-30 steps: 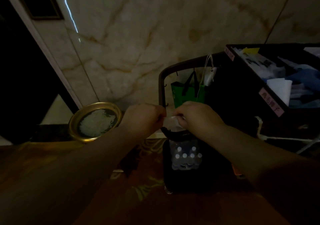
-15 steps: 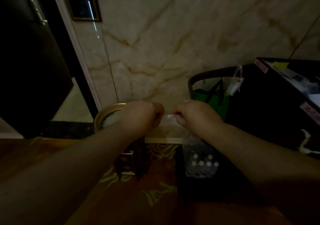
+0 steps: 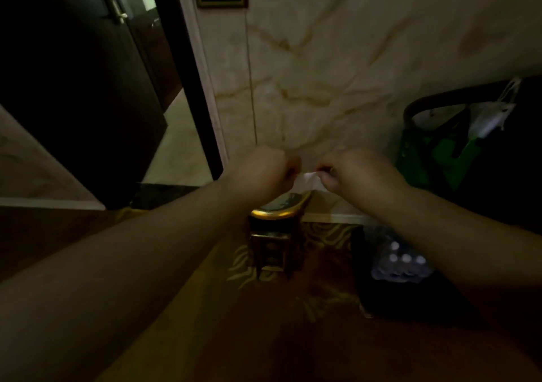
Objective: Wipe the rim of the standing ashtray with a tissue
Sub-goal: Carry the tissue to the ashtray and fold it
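Note:
A white tissue [image 3: 308, 179] is stretched between my two hands in the middle of the head view. My left hand [image 3: 261, 173] pinches its left end and my right hand [image 3: 356, 173] pinches its right end. Directly below them stands the ashtray [image 3: 281, 210], a dark square column with a round gold rim. Only the near arc of the rim and a sliver of the pale filling show; my left hand and forearm hide the rest. The tissue hangs a little above the rim, apart from it.
A marble wall [image 3: 352, 58] rises right behind the ashtray. A dark door [image 3: 88, 88] stands open at the left. At the right is a black cart [image 3: 484, 176] with a green bag [image 3: 422, 158] and a pack of water bottles [image 3: 401, 261] low down.
The view has swung left, so the ashtray shifted from left of my hands to directly beneath them. Both hands keep hold of the tissue.

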